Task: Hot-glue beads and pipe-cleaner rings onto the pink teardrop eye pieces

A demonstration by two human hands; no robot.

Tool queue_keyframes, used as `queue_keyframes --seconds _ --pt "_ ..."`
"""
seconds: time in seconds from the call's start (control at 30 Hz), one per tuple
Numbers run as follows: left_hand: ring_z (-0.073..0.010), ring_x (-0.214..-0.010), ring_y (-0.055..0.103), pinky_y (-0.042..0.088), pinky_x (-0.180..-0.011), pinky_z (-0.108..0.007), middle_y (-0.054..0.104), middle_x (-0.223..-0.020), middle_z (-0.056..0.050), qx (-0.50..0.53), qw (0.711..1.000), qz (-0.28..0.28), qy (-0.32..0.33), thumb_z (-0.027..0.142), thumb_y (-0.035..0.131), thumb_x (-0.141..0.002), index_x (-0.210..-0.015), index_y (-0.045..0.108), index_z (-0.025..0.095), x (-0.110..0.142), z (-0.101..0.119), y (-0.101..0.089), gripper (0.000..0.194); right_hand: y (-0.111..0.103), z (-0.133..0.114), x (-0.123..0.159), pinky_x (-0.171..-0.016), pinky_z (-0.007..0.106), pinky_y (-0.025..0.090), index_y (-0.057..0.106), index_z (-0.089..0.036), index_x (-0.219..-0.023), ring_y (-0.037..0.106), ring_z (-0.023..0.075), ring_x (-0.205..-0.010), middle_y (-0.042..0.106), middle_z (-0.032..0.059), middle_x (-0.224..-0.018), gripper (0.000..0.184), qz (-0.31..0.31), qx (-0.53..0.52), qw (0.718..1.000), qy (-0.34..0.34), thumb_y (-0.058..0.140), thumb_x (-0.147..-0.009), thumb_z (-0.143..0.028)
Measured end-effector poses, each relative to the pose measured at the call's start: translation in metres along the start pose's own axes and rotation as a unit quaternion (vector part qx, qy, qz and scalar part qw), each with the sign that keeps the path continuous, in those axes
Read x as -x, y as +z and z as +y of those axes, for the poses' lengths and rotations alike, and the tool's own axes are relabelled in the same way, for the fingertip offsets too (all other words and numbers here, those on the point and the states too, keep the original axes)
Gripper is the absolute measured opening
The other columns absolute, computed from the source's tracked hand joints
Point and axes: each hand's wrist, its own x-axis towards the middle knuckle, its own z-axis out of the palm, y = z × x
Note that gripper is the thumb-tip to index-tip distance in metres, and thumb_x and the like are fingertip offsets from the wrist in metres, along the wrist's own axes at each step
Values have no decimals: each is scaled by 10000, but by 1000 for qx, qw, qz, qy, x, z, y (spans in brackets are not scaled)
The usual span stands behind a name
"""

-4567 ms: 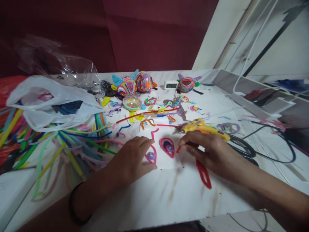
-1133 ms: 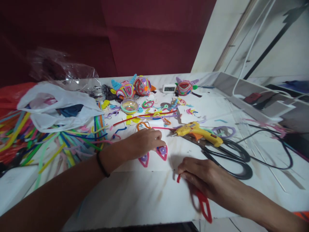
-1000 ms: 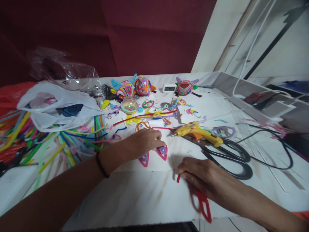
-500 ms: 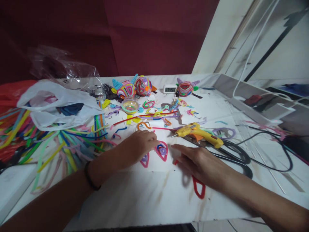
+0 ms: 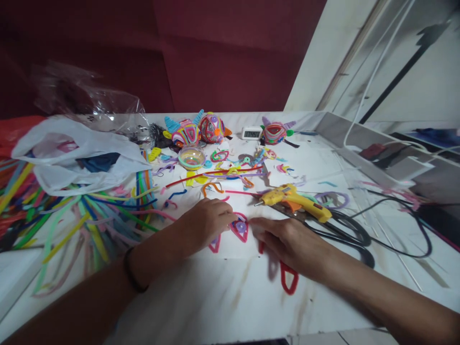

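Note:
A pink teardrop of pipe cleaner [image 5: 241, 231] with a purple-and-blue middle lies flat on white paper between my hands. My left hand [image 5: 203, 221] has its fingers curled together, with the tips pressed at the teardrop's upper left edge. From the other side, my right hand [image 5: 293, 239] reaches in, index finger stretched out close to the teardrop's right edge, holding nothing visible. A second pink teardrop [image 5: 214, 245] is partly hidden below my left hand. Under my right hand, a red pipe-cleaner loop [image 5: 289, 282] sticks out.
A yellow hot glue gun [image 5: 294, 200] lies just beyond my right hand, near black-handled scissors [image 5: 350, 235]. Loose pipe cleaners [image 5: 89, 220] and a white plastic bag [image 5: 82, 158] crowd the left. Colourful ball figures [image 5: 213, 128] and a digital clock [image 5: 252, 133] stand behind.
My right hand has moved slightly left, its index fingertip now closer to the pink teardrop. My left hand stays at the teardrop's edge. The view has shifted a little.

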Motion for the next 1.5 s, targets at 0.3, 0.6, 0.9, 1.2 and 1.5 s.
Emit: queue_keyframes --seconds 0.3,0.6,0.9,1.2,1.5 --pt "-234 -955 586 454 -837 -356 650 -1009 -93 42 994 38 -91 288 618 -854 -1026 627 132 0 5 -11 233 2 11 9 -633 287 485 653 -159 -1054 678 179 -734 724 92 -878 291 79 22 996 -34 398 -916 -166" --pt "-243 -921 548 452 -814 -342 581 -937 -79 64 991 -31 -115 453 779 -664 -942 636 126 -21 14 -11 452 5 12 10 -633 278 478 656 -158 -983 648 165 -712 687 79 -836 270 77 21 995 -66 391 -938 -185" --pt "-209 -865 537 435 -761 -302 562 -924 -46 107 987 -53 -110 368 795 -637 -949 619 154 -30 8 -10 417 5 15 13 -630 274 479 661 -159 -1009 656 167 -725 686 86 -854 270 74 24 994 -71 401 -938 -179" --pt "-229 -895 548 448 -782 -331 585 -955 -66 98 988 -44 -109 363 797 -638 -969 600 146 -29 8 -9 442 5 16 13 -657 297 490 664 -151 -1030 663 178 -753 690 93 -886 284 63 14 996 -58 398 -934 -182" --pt "-263 -1033 571 456 -874 -388 624 -1102 -112 34 996 -24 -74 311 688 -795 -1048 589 141 -15 14 -18 320 4 15 13 -662 302 492 661 -146 -1020 659 181 -760 681 99 -884 287 59 19 996 -63 388 -950 -202"
